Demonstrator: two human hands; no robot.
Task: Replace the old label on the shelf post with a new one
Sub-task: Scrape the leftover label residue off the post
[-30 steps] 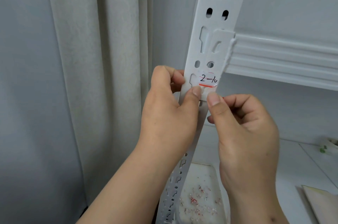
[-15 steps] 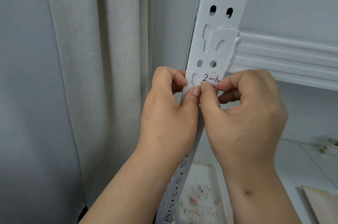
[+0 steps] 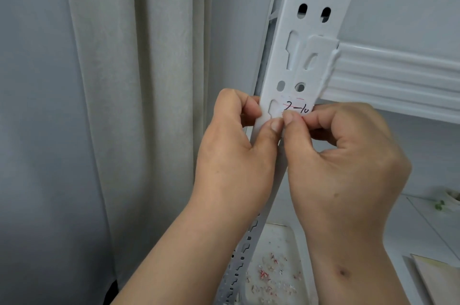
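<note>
A white slotted shelf post (image 3: pixel 307 33) runs from the top centre down to the bottom. A small white label (image 3: pixel 298 107) with black handwriting and red edge lines is stuck on it, just below two round holes. My left hand (image 3: pixel 234 148) grips the post from the left, thumb pressed on its front beside the label. My right hand (image 3: pixel 341 162) is curled, its thumb and forefinger pinching the label's lower edge. The bottom part of the label is hidden by my fingertips.
A white shelf beam (image 3: pixel 395 83) runs right from the post. A pale curtain (image 3: pixel 134 105) hangs at the left. Below, a white tray (image 3: pixel 276 272) holds several small paper scraps. A lower shelf surface (image 3: pixel 410 225) lies at the right, with a beige sheet (image 3: pixel 438 279) at its corner.
My right hand rose from below the label and closed its fingertips on the label's lower edge. My left hand kept its grip on the post.
</note>
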